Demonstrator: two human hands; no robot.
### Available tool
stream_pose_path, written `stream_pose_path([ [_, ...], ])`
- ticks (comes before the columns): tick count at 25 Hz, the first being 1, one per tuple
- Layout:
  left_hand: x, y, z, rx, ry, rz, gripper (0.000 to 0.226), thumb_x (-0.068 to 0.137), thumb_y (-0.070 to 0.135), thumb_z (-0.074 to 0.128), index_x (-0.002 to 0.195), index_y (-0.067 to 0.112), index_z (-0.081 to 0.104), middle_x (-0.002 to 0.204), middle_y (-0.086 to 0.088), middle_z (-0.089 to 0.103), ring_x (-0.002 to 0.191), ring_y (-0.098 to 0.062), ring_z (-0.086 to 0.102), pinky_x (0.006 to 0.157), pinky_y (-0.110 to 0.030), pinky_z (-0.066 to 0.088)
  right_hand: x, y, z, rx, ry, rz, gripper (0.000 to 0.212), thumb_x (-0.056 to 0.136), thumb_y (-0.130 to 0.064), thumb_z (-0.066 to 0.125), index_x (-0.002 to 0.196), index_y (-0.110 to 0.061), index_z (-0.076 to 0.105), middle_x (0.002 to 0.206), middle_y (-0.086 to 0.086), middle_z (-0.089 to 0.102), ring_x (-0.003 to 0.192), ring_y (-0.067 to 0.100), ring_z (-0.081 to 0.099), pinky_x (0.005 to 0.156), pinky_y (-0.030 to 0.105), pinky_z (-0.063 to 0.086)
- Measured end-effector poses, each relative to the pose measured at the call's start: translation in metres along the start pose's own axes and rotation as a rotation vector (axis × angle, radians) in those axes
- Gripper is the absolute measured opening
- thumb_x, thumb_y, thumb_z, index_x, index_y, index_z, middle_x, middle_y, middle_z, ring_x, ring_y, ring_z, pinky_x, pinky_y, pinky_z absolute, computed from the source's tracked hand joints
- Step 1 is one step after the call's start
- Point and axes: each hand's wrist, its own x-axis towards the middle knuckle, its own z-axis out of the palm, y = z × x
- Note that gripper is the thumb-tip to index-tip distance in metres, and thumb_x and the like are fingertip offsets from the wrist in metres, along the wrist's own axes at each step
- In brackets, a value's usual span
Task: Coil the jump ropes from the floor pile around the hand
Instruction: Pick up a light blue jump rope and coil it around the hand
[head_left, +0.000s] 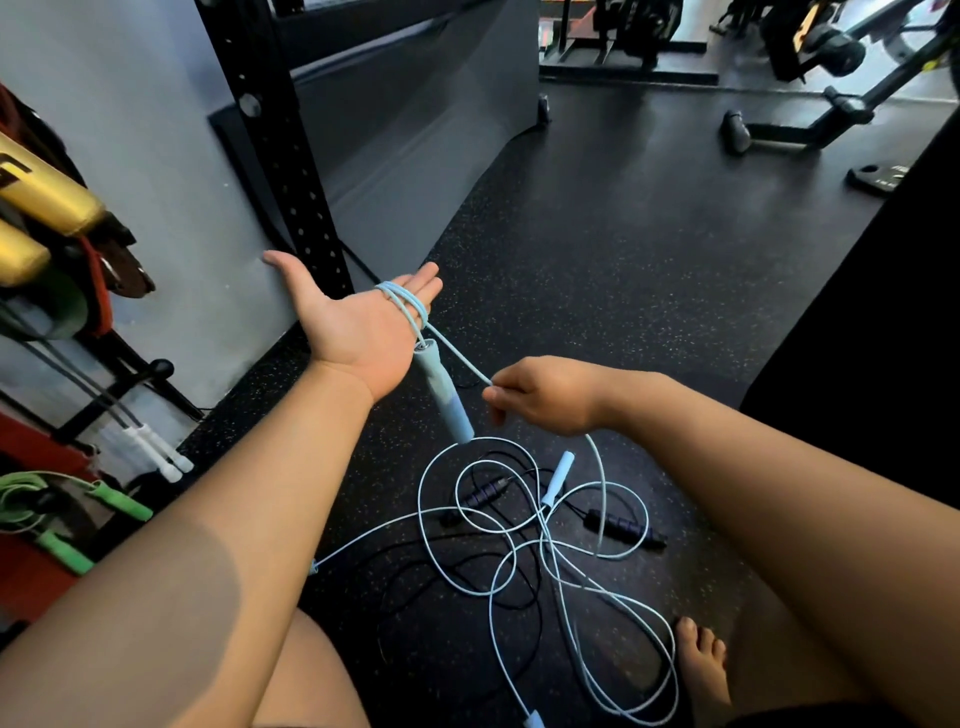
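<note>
My left hand is held palm up with its fingers straight. A few turns of light blue jump rope lie wound around the fingers. A light blue handle hangs down from that coil beside the palm. My right hand pinches the blue cord just right of the handle, and the cord runs taut up to the coil. The rest of the blue rope lies in loose loops on the floor between my legs, with its other handle among them. A black jump rope with dark handles lies tangled underneath.
A black rack upright and a grey wall stand to the left. Green-handled and white-handled ropes hang at the left edge. Gym machines stand at the back right. My bare foot rests by the loops.
</note>
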Motion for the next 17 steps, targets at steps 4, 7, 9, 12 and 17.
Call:
stream_pose_path([
  [4,0.002,-0.006,-0.001,0.186,0.025,-0.025,0.145,0.068,0.102,0.018,0.153,-0.016,0.016,0.153,-0.035,0.040,0.148,-0.043,0.033,0.126,-0.049,0.020,-0.003,-0.002,-0.007,0.010,0.106,-0.071,0.035,0.105,-0.037,0.045,0.090,-0.018,0.071,0.073,-0.007,0.062,0.069,0.007,0.057,0.069,0.023,0.044],
  [7,0.005,-0.024,-0.012,0.592,0.055,-0.131,0.138,0.071,0.098,0.000,0.157,-0.009,0.017,0.151,-0.025,0.048,0.145,-0.033,0.042,0.126,-0.049,0.019,-0.007,-0.001,-0.015,0.013,0.261,-0.159,0.034,0.104,-0.035,0.049,0.085,-0.016,0.071,0.063,-0.014,0.055,0.060,-0.004,0.053,0.060,0.010,0.035],
  [9,0.005,-0.038,-0.017,0.769,-0.026,-0.238,0.142,0.066,0.100,0.000,0.155,-0.008,0.027,0.147,-0.023,0.054,0.142,-0.031,0.048,0.126,-0.048,0.021,-0.007,0.003,-0.017,0.018,0.354,-0.175,0.033,0.103,-0.034,0.052,0.082,-0.016,0.069,0.060,-0.014,0.053,0.056,-0.005,0.052,0.057,0.011,0.034],
  [12,-0.001,-0.055,-0.017,0.890,-0.195,-0.376,0.139,0.069,0.096,-0.007,0.140,-0.007,0.053,0.143,-0.030,0.055,0.137,-0.039,0.052,0.120,-0.043,0.035,-0.004,0.013,-0.019,0.032,0.453,-0.152,0.036,0.102,-0.038,0.052,0.077,-0.014,0.062,0.062,-0.008,0.057,0.056,0.005,0.052,0.057,0.024,0.040],
  [17,-0.013,-0.058,-0.001,0.843,-0.351,-0.563,0.138,0.060,0.099,0.002,0.118,-0.011,0.061,0.107,-0.028,0.071,0.112,-0.043,0.067,0.106,-0.043,0.049,-0.003,0.035,-0.021,0.200,0.535,-0.067,0.041,0.099,-0.041,0.058,0.075,-0.009,0.059,0.056,-0.008,0.042,0.052,0.006,0.037,0.053,0.023,0.033],
])
